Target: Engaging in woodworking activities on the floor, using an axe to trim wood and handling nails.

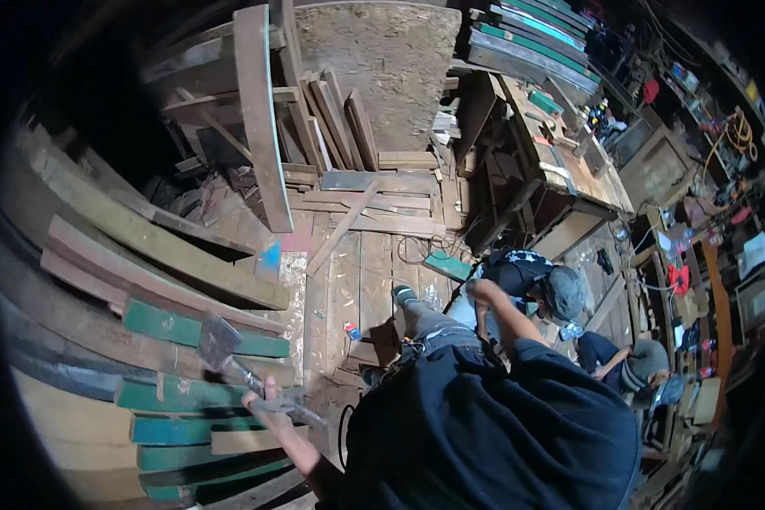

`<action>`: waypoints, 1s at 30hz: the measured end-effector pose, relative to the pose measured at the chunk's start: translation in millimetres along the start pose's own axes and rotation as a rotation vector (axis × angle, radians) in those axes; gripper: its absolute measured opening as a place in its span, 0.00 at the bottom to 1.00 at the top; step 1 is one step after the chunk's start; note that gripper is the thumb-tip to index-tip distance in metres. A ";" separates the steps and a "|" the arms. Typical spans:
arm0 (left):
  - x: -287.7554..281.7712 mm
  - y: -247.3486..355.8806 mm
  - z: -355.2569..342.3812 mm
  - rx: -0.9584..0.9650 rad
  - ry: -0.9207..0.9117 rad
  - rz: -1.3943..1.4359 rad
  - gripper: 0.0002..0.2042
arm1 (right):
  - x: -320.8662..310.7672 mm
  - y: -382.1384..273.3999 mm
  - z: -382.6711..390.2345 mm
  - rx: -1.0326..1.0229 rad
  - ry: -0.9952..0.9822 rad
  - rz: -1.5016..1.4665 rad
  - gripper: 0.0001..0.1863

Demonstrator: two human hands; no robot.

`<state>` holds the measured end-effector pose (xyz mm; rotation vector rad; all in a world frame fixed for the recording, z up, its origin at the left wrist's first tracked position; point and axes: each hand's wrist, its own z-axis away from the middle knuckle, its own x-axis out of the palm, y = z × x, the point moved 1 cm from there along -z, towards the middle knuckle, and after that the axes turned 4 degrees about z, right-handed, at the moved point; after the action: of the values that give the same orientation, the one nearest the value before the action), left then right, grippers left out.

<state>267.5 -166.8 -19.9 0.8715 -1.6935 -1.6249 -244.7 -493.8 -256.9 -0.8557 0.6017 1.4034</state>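
Observation:
My left hand is closed around the handle of a long scraper with a wide flat metal blade. The blade points away from me, over the ends of stacked green-painted boards on the left. The scraper's back end sticks out past my fingers toward my body. My right hand is raised in front of my waist, its elbow bent and its fingers curled. What it holds, if anything, is hidden.
Two people in caps crouch or sit close by on my right. Long timbers are piled at left; an upright plank leans ahead. A wooden workbench stands at far right. Scrap boards and a green piece lie on the floor.

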 end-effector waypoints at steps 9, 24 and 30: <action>-32.8 -105.2 -20.9 -0.112 0.241 -0.026 0.16 | 77.6 240.9 107.1 0.569 -0.548 -0.272 0.24; 199.5 -90.6 -160.2 -0.678 0.153 -0.215 0.14 | -473.1 252.3 -272.1 0.023 0.741 -0.426 0.16; 423.1 27.9 -177.2 -0.617 0.096 -0.432 0.11 | -579.1 365.0 -407.5 0.322 0.925 -0.357 0.14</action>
<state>162.6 -613.0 13.8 1.0048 -0.8713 -2.1768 -614.2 -1178.7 -86.5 -1.2600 1.2568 0.5053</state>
